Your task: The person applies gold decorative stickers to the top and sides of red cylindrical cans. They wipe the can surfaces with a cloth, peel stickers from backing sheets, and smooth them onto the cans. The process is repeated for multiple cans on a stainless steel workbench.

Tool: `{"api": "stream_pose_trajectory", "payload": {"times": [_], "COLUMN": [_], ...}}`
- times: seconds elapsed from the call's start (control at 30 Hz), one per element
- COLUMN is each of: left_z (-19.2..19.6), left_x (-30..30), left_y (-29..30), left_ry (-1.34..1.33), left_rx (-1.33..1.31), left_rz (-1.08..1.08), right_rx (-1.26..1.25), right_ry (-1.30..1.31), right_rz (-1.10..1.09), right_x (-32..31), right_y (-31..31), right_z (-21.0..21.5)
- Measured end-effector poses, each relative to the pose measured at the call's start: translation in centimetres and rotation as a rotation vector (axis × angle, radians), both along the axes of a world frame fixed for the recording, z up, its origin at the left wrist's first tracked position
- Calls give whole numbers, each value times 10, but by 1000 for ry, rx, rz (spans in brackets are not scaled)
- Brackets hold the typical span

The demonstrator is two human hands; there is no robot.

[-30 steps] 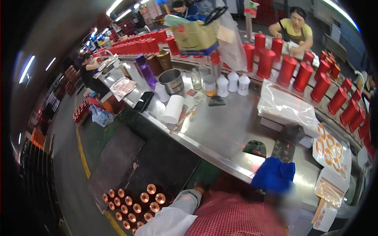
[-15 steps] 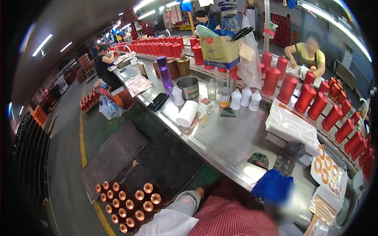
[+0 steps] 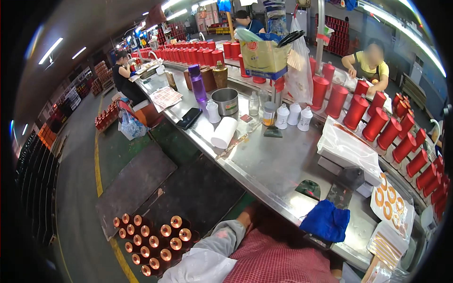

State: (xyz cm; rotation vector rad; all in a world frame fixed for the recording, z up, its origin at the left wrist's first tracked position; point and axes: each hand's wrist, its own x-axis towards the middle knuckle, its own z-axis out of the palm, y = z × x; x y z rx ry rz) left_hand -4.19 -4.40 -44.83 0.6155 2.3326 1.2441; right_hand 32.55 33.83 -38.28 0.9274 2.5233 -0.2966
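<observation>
One hand below the steel table edge, grip unclear; the other unseen.

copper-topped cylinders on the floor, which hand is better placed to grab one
Probably left: the left hand sits by the steel table edge, on the same side as the copper-topped cylinders. The right hand is not in view.

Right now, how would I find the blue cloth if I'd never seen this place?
Start at the long shiny metal workbench running through the room. Follow it to the near end, close to the person in the red checked shirt. The blue cloth lies crumpled at the bench's edge, the only soft, bright blue thing among flat cards and tools.
</observation>
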Motion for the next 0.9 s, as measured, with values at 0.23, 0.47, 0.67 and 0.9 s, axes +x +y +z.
{"api": "stream_pose_trajectory", "payload": {"times": [0.23, 0.47, 0.67, 0.9], "left_z": [61, 11, 49, -7], "left_x": [14, -1, 1, 41], "left_y": [0, -31, -22, -37], "left_ry": [-23, 132, -84, -43], "left_rx": [-125, -356, -223, -205], "left_rz": [388, 392, 543, 442], "right_rx": [6, -13, -171, -555], "right_ry": [-15, 1, 250, 623], "right_rz": [3, 26, 201, 624], "right_x": [2, 3, 24, -122], "right_y": [1, -9, -52, -123], "right_z": [7, 16, 102, 359]}}
